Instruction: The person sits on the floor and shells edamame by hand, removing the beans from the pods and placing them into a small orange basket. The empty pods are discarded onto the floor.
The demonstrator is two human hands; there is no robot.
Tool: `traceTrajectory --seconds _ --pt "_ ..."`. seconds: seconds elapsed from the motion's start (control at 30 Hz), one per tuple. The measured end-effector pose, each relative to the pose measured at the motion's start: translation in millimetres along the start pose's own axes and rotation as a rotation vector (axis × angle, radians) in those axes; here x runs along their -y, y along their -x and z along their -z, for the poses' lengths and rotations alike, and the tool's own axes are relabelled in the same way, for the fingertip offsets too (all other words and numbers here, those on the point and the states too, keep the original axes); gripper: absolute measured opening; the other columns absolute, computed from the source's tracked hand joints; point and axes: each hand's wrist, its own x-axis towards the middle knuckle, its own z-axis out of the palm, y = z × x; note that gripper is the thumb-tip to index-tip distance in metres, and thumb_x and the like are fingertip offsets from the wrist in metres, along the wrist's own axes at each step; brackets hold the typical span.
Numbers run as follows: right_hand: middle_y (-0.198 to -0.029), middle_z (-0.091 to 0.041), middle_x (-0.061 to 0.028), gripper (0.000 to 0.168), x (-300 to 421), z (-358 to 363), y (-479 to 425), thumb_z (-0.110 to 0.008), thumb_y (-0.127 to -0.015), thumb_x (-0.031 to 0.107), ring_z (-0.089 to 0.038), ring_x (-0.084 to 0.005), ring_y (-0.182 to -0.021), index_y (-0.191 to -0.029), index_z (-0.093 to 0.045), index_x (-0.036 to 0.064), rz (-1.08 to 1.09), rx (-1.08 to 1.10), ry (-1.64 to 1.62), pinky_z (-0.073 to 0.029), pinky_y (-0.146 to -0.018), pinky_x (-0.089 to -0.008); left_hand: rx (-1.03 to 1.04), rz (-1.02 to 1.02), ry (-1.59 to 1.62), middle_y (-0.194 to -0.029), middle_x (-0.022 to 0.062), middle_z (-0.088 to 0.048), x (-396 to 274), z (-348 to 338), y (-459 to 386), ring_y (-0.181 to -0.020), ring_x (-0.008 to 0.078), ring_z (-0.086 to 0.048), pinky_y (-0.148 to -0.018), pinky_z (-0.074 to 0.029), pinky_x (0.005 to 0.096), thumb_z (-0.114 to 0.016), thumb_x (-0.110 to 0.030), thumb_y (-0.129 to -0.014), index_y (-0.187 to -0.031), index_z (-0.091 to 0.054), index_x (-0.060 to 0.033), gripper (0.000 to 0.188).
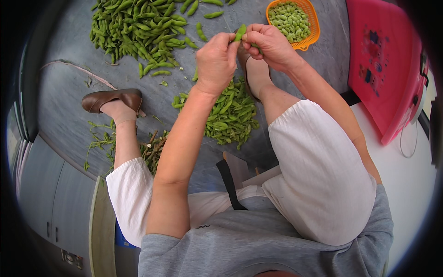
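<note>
A green soybean pod (241, 32) is pinched between my two hands, above the floor. My left hand (216, 62) grips its near end between thumb and forefinger. At its other side, the thumb and fingertips of my right hand (271, 43) press against it. Another bit of green pod (258, 49) shows under the curled fingers of my right hand. Just beyond that hand, an orange plastic basket (315, 22) holds shelled green beans (290, 20). Below my hands lies a heap of opened, flattened pods (230, 116), partly hidden by my left forearm.
A large pile of whole soybean pods (135, 29) spreads over the grey floor (65, 90) at the upper left. Stripped stalks (152, 149) lie by my left leg. A pink plastic panel with cartoon prints (384, 65) stands at the right, grey cabinets (52, 194) at the left.
</note>
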Motion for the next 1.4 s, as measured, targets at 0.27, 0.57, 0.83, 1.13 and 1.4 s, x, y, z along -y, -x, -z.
traceTrajectory --seconds 0.27,0.57,0.83,1.13,1.4 --pt "-0.064 -0.055 -0.0025 0.008 -1 0 2 -0.053 -0.078 0.006 -0.045 -0.0056 -0.049 -0.071 -0.053 0.003 0.043 -0.040 0.059 -0.033 -0.040 -0.0196 0.076 0.535 0.781 -0.065 0.0077 -0.060 -8 3 -4 -0.045 0.0088 -0.051 -0.042 -0.039 0.0197 -0.058 -0.007 -0.084 -0.089 -0.059 0.0025 0.010" --pt "-0.066 -0.054 -0.0012 0.010 1 -10 9 -0.059 -0.081 0.013 -0.047 -0.0043 -0.053 -0.080 -0.057 0.003 -0.034 0.046 -0.126 -0.033 -0.040 -0.0177 0.007 0.638 1.122 -0.070 0.0087 -0.060 3 4 5 -0.049 0.0119 -0.053 -0.047 -0.043 0.0206 -0.054 -0.007 -0.087 -0.097 -0.055 0.0046 0.014" --pt "-0.061 -0.051 0.0011 0.010 -4 -9 5 -0.060 -0.077 0.012 -0.044 -0.0029 -0.050 -0.077 -0.058 0.003 0.005 -0.040 0.136 -0.031 -0.040 -0.0171 -0.063 0.470 0.606 -0.071 0.0074 -0.061 -26 -7 12 -0.055 0.0099 -0.057 -0.053 -0.047 0.0209 -0.049 -0.002 -0.087 -0.100 -0.052 0.0068 0.016" --pt "-0.067 -0.053 -0.0005 0.014 -8 5 7 -0.051 -0.078 0.008 -0.045 -0.0035 -0.053 -0.087 -0.060 0.003 -0.111 -0.067 0.211 -0.030 -0.039 -0.0163 -0.108 0.587 0.472 -0.071 0.0061 -0.060 6 2 21 -0.055 0.0085 -0.057 -0.053 -0.046 0.0206 -0.051 -0.005 -0.084 -0.094 -0.058 0.0051 0.016" --pt "-0.079 -0.062 -0.0009 0.021 18 103 22 -0.056 -0.086 0.020 -0.054 -0.0058 -0.070 -0.090 -0.065 0.002 0.386 -0.477 0.484 -0.043 -0.060 -0.0180 0.050 0.682 -0.200 -0.064 0.0104 -0.064 77 37 41 -0.064 0.0231 -0.062 -0.065 -0.048 0.0309 -0.061 -0.024 -0.071 -0.078 -0.069 -0.0063 0.020"
